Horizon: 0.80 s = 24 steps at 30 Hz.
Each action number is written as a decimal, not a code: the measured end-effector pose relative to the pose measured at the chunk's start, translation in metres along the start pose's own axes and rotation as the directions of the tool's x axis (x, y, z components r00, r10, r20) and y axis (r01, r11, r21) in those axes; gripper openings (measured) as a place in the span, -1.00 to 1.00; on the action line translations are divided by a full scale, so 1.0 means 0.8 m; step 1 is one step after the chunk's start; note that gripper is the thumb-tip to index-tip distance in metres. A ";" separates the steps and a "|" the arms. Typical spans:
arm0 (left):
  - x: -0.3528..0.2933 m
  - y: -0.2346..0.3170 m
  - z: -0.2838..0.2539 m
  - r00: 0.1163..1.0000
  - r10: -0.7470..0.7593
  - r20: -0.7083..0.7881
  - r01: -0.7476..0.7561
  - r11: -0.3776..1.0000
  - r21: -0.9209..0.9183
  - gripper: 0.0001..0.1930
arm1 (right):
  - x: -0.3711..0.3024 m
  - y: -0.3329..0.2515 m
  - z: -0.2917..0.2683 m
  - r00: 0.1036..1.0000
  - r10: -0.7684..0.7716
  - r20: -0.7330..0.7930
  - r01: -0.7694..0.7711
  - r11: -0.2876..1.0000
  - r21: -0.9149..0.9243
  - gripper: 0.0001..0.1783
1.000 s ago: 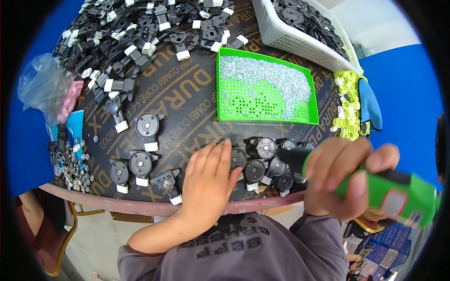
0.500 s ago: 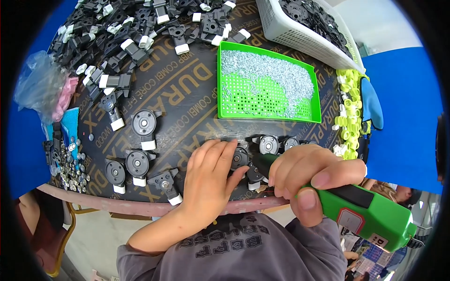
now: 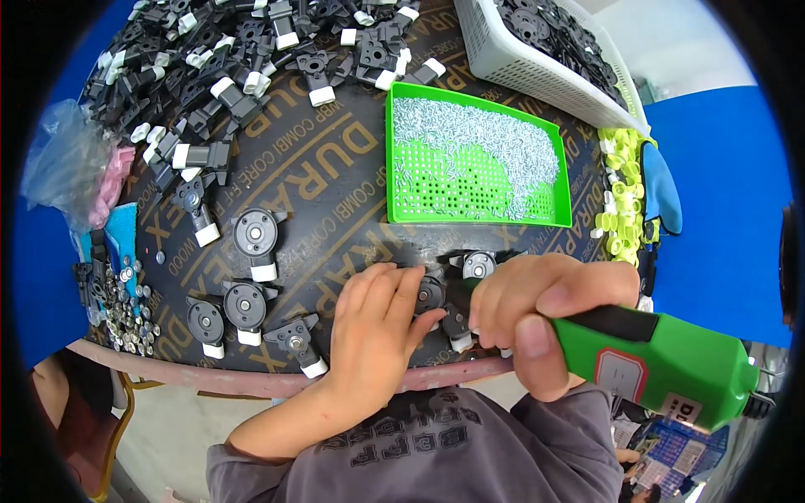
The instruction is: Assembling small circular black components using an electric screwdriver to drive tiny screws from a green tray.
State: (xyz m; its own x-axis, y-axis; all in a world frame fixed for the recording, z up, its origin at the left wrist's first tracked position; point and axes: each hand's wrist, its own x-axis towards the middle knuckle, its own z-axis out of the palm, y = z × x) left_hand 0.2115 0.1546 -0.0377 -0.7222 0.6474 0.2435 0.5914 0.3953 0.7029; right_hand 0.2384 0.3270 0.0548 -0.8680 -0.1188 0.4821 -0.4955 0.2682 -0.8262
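Observation:
In my right hand (image 3: pixel 537 314), fingers wrapped round it, is a green electric screwdriver (image 3: pixel 713 369); its tip is hidden behind the fist. My left hand (image 3: pixel 373 323) rests palm down on the table, thumb and forefinger on either side of a black plastic part (image 3: pixel 431 293) with a round disc, steadying it. Beside that part, another black part (image 3: pixel 457 325) with a white end lies partly under my right hand. Just beyond, a similar disc part (image 3: pixel 479 265) shows. Left of my left hand lies a black bracket (image 3: pixel 295 340) with a white end.
A green tray (image 3: pixel 482 223) of small silver screws stands ahead. Behind it is a white basket (image 3: pixel 545 84) of black discs. Black brackets (image 3: pixel 201 101) are heaped far left, loose metal pieces (image 3: pixel 130 323) lie near left, and yellow-green plastic pieces (image 3: pixel 622 197) line the right.
The screwdriver's rear has swung slightly up and right in my right hand. My left hand stays at the same part. The whole view has shifted a little.

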 end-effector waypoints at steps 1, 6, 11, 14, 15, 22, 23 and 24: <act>-0.001 -0.002 0.001 1.000 0.003 0.006 -0.003 1.000 -0.004 -0.47 | 0.002 0.000 -0.005 0.999 0.017 0.035 -0.018 0.999 0.051 -0.66; -0.002 -0.002 0.004 0.999 0.036 -0.003 -0.036 0.999 -0.001 -0.40 | 0.010 0.006 -0.019 0.883 -0.025 -0.468 0.078 0.992 0.095 -0.67; -0.004 0.002 0.000 0.998 -0.065 -0.008 0.063 0.991 -0.121 -0.32 | 0.019 0.068 -0.039 0.844 -0.104 -0.526 0.141 0.990 0.031 -0.72; -0.003 -0.004 0.000 1.000 -0.015 -0.023 0.012 0.992 -0.129 -0.39 | 0.020 0.069 -0.036 0.839 -0.035 -0.543 0.038 0.999 -0.006 -0.75; -0.003 -0.004 0.000 1.000 -0.014 -0.017 0.012 0.992 -0.128 -0.39 | 0.021 0.070 -0.037 0.836 -0.032 -0.548 0.036 0.999 -0.005 -0.75; -0.002 -0.003 0.001 1.000 -0.015 -0.019 0.013 0.992 -0.123 -0.45 | 0.016 0.072 -0.042 0.866 -0.071 -0.494 0.057 0.997 -0.043 -0.75; -0.002 -0.004 0.001 1.000 -0.020 -0.021 0.017 0.992 -0.121 -0.45 | 0.015 0.072 -0.041 0.868 -0.074 -0.491 0.051 0.997 -0.060 -0.74; -0.002 -0.005 0.000 0.999 -0.026 -0.024 0.023 0.993 -0.119 -0.45 | 0.017 0.066 -0.039 0.839 -0.078 -0.538 0.083 0.996 -0.015 -0.73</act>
State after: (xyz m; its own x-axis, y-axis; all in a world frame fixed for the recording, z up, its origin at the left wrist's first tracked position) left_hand 0.2107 0.1520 -0.0412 -0.7456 0.6212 0.2410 0.5276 0.3296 0.7830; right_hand 0.2015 0.3695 0.0265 -0.6733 0.3935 0.6259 -0.5650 0.2721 -0.7789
